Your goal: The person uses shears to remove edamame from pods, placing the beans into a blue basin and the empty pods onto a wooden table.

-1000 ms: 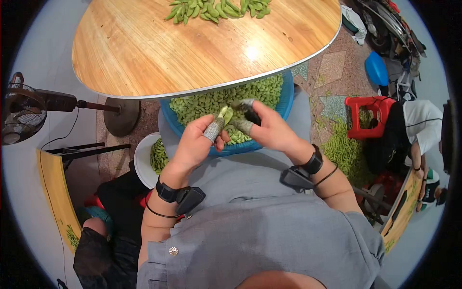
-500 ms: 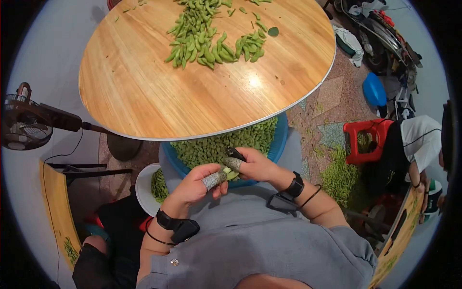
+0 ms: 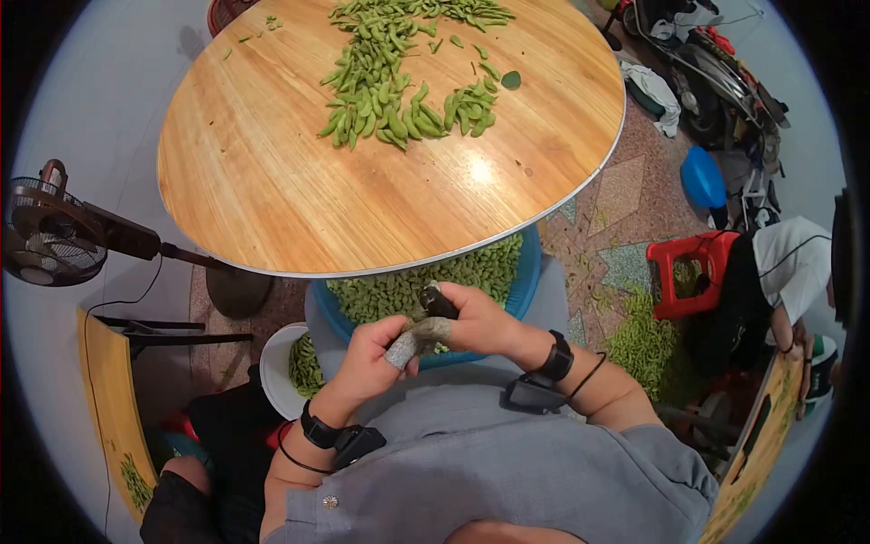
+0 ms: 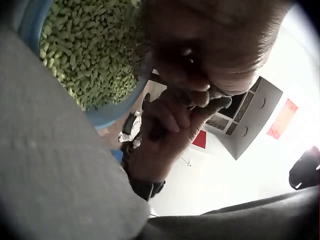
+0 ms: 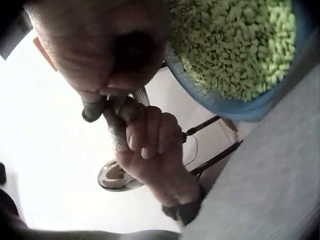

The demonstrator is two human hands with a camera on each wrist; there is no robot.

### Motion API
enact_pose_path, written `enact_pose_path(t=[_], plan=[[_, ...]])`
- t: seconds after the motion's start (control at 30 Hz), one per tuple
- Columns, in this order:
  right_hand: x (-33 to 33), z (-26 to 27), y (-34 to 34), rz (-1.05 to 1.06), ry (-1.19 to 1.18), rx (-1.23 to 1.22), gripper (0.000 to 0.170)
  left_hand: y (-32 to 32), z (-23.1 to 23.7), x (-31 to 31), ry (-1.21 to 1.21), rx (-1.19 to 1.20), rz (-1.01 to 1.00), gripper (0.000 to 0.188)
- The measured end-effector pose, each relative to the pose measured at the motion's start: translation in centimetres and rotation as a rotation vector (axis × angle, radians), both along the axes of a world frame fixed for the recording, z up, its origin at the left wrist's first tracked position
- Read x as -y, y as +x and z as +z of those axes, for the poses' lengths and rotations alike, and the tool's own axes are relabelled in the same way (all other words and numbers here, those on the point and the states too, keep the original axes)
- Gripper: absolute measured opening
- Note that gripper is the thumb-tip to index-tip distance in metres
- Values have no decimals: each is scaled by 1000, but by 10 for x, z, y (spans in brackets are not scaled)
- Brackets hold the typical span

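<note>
My left hand (image 3: 370, 359) and right hand (image 3: 482, 322) meet low over a blue basket (image 3: 531, 272) of shelled green soybeans (image 3: 485, 275). Greyish tape wraps both thumbs, and a dark cover sits on my right index finger. The left fingers curl under its thumb, gripping a green soybean pod that the digits now almost wholly hide. My right thumb and index finger close against the left thumb, at the pod. In the right wrist view, the left hand (image 5: 155, 150) shows curled fingers with the taped thumb touching the right fingertips.
A round wooden table (image 3: 263, 181) overhangs the basket, with unshelled soybean pods (image 3: 372, 82) heaped on it. A white bucket (image 3: 276, 372) holding green pods or husks stands left. On the right are a red stool (image 3: 666, 281), husks on the floor (image 3: 642, 340) and a seated person. A fan (image 3: 59, 236) stands left.
My hands have come together, and the pod seen in my left fingers is now covered by the right thumb. The head view has tilted up, showing more of the table.
</note>
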State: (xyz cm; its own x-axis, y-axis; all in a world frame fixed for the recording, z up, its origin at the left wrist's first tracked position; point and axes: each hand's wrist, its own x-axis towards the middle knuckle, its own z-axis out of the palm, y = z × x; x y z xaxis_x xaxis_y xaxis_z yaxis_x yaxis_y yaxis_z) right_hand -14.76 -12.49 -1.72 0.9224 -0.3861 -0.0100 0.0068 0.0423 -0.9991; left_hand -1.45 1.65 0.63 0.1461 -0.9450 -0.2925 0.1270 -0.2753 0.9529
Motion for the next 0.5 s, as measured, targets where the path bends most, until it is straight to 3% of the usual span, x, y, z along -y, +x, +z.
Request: enact_pose_path(t=[0.07,0.2,0.27,0.3,0.33,0.37,0.4,0.43,0.5], plan=[[7,23,-5,192,695,-165,18,-3,8,0,6,-134,0,9],[9,21,-6,137,718,-118,21,-5,3,4,-9,-414,77,12],[14,25,-9,58,458,-138,21,-3,9,1,-5,-386,120,11],[18,20,-10,55,458,-144,21,-1,12,-2,2,-353,164,11],[25,11,-12,-7,-136,-58,21,3,7,-6,0,-358,164,11],[31,6,-14,-64,-731,36,21,9,-2,-13,-37,-94,196,10],[32,16,-20,-11,-736,-86,23,17,-10,-22,-71,171,228,9],[35,23,-23,-7,-737,-88,23,25,-15,-33,-71,168,231,9],[42,33,-25,34,-816,-239,24,43,-23,-60,49,599,304,11]])
